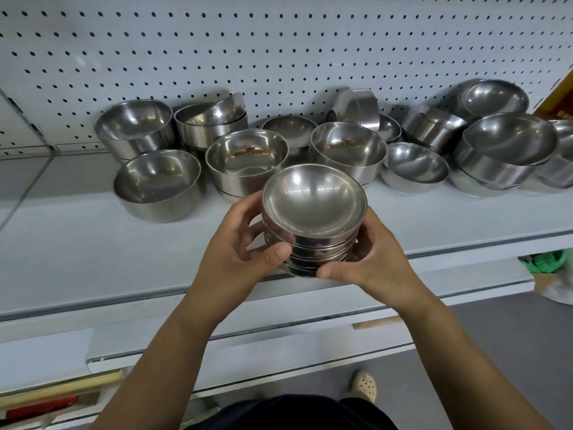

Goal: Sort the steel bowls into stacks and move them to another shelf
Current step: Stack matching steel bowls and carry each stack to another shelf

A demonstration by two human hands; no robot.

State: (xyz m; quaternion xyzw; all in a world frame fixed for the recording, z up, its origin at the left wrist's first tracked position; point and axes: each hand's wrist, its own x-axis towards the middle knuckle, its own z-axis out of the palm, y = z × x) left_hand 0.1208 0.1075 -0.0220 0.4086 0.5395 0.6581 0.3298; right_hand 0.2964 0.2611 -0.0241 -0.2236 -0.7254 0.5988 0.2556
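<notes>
While I grip the stack of shallow steel bowls [313, 218] from both sides, my left hand [235, 252] curled round its left wall with the thumb across the rims and my right hand [372, 259] cupping the lower right, I judge that level carrying matters most. The stack is over the front part of the shelf [93, 249], ahead of the deep steel bowls [158, 181] crowded at the back of that shelf; I cannot tell whether it rests on the shelf. The nested rims look slightly uneven, so I'd square them, get fingers under the bottom bowl, squeeze evenly and lift straight off the shelf, since polished steel slips
</notes>
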